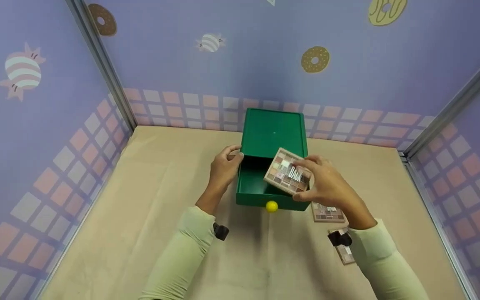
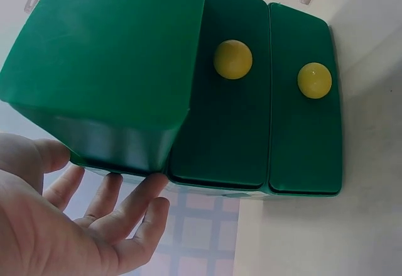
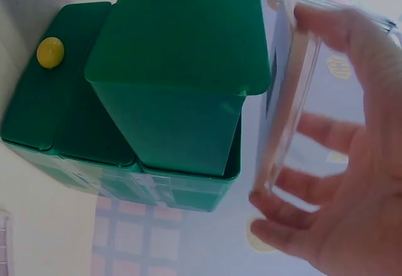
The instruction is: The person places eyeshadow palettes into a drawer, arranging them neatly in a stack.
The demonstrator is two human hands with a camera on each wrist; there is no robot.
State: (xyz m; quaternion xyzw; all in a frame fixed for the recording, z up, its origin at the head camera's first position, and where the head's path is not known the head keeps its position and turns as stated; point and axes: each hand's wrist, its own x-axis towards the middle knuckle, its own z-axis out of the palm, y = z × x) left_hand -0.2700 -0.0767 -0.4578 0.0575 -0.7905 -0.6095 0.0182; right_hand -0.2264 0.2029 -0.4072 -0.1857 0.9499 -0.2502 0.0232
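Note:
A green drawer cabinet [image 1: 274,131] stands near the back wall, its top drawer [image 1: 279,200] pulled out toward me. Above that drawer's right part, my right hand [image 1: 327,183] pinches a square eyeshadow palette [image 1: 288,171] by its edges, thumb below and fingers on the far side. In the right wrist view the palette [image 3: 286,100] is seen edge-on, beside and above the drawer. My left hand [image 1: 224,166] is at the cabinet's left side, fingertips right at the edge where the drawer comes out. The left wrist view shows its fingers [image 2: 129,213] spread and slightly bent along that side.
Two more palettes lie on the table right of the cabinet, one palette [image 1: 327,212] close to it and another palette [image 1: 345,250] partly under my right wrist. A yellow knob [image 1: 271,206] sticks out from the open drawer's front. Two lower drawers [image 2: 229,119] are closed. Patterned walls enclose the table [image 1: 161,187].

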